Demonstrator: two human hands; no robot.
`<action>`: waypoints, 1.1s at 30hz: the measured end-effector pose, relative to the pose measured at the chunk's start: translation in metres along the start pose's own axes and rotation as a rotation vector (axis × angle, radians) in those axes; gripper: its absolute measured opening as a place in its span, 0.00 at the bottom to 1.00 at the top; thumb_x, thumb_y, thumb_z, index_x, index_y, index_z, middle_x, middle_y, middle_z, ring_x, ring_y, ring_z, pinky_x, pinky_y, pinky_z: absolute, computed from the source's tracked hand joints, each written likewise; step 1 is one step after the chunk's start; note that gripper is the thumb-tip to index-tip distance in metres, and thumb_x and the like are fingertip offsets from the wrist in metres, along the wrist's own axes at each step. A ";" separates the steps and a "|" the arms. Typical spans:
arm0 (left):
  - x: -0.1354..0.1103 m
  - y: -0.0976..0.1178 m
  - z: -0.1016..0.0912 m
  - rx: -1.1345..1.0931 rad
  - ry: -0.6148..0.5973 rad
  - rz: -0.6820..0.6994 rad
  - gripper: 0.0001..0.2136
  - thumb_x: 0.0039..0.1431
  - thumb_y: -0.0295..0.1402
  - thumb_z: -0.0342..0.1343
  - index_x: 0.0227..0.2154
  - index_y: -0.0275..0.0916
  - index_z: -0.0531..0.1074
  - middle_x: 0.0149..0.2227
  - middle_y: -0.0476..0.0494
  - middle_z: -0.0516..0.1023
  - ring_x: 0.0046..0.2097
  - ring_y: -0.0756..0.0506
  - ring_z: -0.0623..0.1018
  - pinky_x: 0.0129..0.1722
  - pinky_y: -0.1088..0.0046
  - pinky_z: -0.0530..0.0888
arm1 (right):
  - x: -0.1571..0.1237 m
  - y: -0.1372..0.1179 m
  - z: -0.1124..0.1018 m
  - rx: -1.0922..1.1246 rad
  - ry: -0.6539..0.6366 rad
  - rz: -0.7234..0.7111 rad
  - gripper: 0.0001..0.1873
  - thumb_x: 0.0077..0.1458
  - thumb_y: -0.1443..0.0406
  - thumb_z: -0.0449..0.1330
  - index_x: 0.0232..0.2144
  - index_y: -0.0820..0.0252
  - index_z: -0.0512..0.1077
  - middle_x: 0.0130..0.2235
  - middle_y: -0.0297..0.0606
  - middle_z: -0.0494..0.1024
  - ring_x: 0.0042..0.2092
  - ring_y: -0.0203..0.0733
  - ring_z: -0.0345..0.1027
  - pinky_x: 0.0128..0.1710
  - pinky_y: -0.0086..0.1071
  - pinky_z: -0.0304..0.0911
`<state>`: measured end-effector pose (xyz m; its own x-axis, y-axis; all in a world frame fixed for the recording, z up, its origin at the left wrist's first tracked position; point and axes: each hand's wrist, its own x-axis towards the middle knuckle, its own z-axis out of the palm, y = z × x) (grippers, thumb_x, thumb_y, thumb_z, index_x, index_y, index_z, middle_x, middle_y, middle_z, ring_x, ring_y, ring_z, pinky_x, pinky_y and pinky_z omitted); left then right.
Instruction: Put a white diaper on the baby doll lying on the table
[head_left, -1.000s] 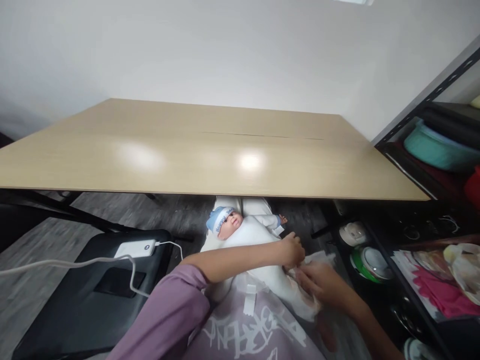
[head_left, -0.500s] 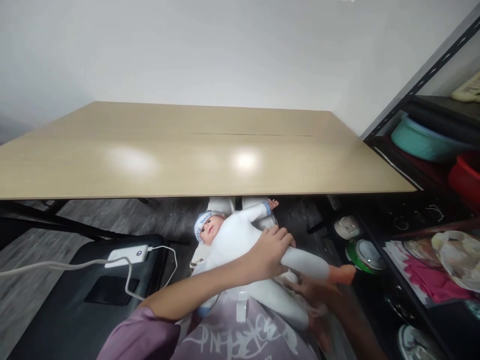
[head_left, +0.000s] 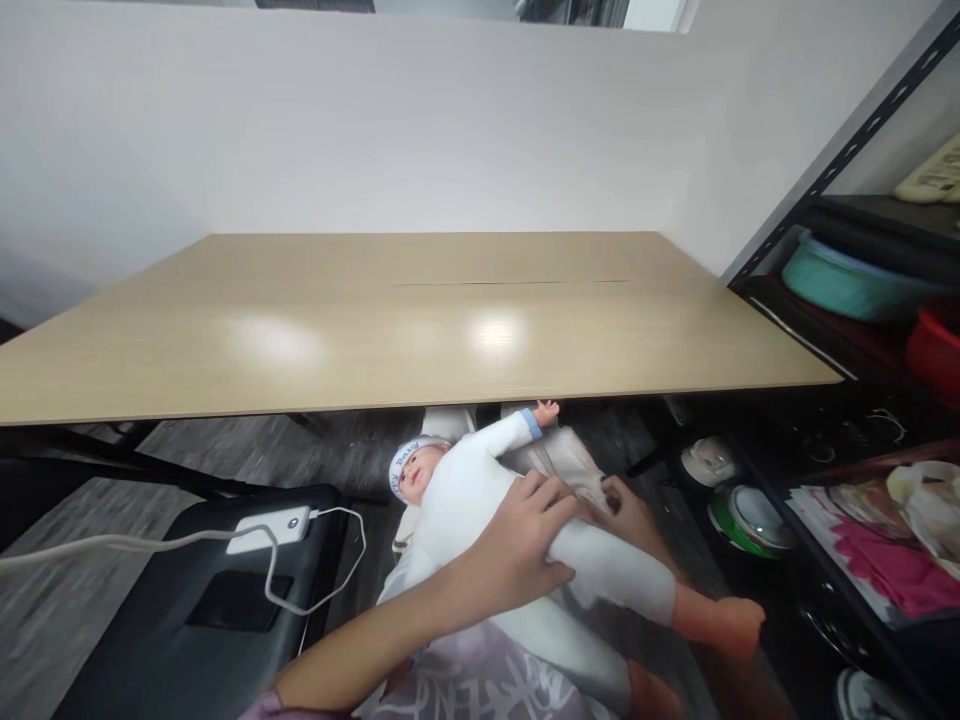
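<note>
A baby doll (head_left: 480,480) in a white suit and a blue-banded cap lies on the person's lap, just below the near edge of a long wooden table (head_left: 420,320), its head to the left and 1 arm raised toward the table edge. The left hand (head_left: 525,545) is curled over the doll's hip and thigh, fingers wrapped around the raised leg, whose bare foot (head_left: 731,625) sticks out to the right. The right hand (head_left: 626,515) sits behind that leg, against the doll's body and a pale cloth (head_left: 559,460); the leg hides most of it, so I cannot tell how far its fingers are closed or what they grasp. To the left, close by, a black chair (head_left: 187,610) carries a white power bank (head_left: 268,527) with a white cable (head_left: 150,540) looping off it. To the right, a dark metal shelf (head_left: 847,150) crowds in, with a teal bowl (head_left: 847,285), a red container (head_left: 934,350) and pink cloth (head_left: 877,565). The gap between chair and shelf is narrow; the tabletop lies bare.
</note>
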<state>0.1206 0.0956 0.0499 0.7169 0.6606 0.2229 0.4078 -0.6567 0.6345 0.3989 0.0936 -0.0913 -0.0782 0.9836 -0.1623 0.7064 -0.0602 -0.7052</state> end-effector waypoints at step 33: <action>-0.015 -0.008 0.035 0.255 -0.157 0.076 0.26 0.64 0.35 0.65 0.63 0.41 0.68 0.61 0.39 0.76 0.57 0.35 0.72 0.57 0.55 0.70 | 0.169 -0.023 0.069 -0.309 0.160 -0.252 0.44 0.61 0.59 0.63 0.77 0.56 0.62 0.76 0.48 0.65 0.79 0.59 0.52 0.79 0.50 0.49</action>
<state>0.1262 0.0777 0.0155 0.8212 0.5551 0.1327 0.4644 -0.7850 0.4099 0.3210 0.2495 -0.1498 -0.1827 0.9764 0.1151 0.8587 0.2155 -0.4649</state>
